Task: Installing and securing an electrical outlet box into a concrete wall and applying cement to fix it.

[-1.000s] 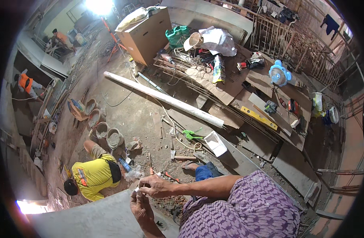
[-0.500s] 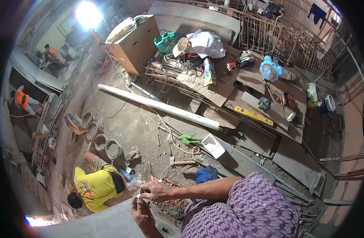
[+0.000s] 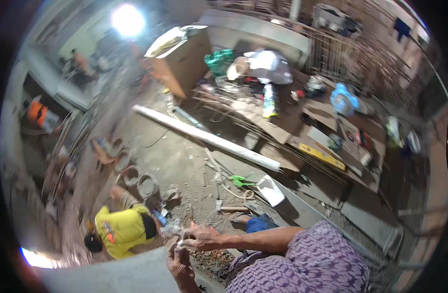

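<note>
My left hand (image 3: pixel 181 267) comes up from the lower edge, fingers bent in a pinch. My right hand (image 3: pixel 203 238) reaches across from the right and meets it fingertip to fingertip. Between them both hands pinch a small white piece (image 3: pixel 181 244), too small and blurred to name. Just below lies a smooth grey slab edge (image 3: pixel 111 273). A clear plastic bag (image 3: pixel 172 227) and a blue bottle (image 3: pixel 160 217) rest on the ground beyond the hands.
A person in a yellow shirt (image 3: pixel 124 229) crouches close on the left, near several buckets (image 3: pixel 147 185). A hammer (image 3: pixel 229 208), white tray (image 3: pixel 270 190) and long white pipe (image 3: pixel 209 138) lie ahead. A board-topped platform (image 3: pixel 294 122) holds a yellow level (image 3: pixel 322 156) and blue fan (image 3: pixel 344 99).
The whole view has shifted, so the scene sits a little farther right and lower, with blur. Both hands stay together on the small white piece.
</note>
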Demonstrator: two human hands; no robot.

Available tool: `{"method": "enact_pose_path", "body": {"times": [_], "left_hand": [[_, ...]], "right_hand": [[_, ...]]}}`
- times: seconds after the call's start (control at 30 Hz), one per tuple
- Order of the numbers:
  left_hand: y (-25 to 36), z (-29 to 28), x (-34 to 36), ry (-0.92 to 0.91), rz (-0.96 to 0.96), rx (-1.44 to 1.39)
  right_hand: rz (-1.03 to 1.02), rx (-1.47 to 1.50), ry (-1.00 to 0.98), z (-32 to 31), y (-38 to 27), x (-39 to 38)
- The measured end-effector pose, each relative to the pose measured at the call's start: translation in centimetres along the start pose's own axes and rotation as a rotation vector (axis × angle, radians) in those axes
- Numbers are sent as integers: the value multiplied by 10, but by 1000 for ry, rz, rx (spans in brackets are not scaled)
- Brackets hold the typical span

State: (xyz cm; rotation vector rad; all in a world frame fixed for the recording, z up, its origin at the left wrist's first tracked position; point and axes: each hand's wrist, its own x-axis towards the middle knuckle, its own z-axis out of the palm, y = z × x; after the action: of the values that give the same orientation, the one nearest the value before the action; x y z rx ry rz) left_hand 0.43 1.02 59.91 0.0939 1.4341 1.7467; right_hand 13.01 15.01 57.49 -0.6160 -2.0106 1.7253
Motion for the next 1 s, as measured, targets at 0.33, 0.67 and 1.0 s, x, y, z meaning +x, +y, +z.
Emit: {"method": "enact_pose_path", "body": {"times": [0.33,0.67,1.0], "left_hand": [[-12,-17,-7,81,25,-12],[-14,-15,-23,72,42,90],[6,-27,-32,21,81,-206]], "right_hand": [[211,47,-179,-7,-24,1],[212,152,-242,8,-26,11],[367,354,-305,29,-42,23]]}}
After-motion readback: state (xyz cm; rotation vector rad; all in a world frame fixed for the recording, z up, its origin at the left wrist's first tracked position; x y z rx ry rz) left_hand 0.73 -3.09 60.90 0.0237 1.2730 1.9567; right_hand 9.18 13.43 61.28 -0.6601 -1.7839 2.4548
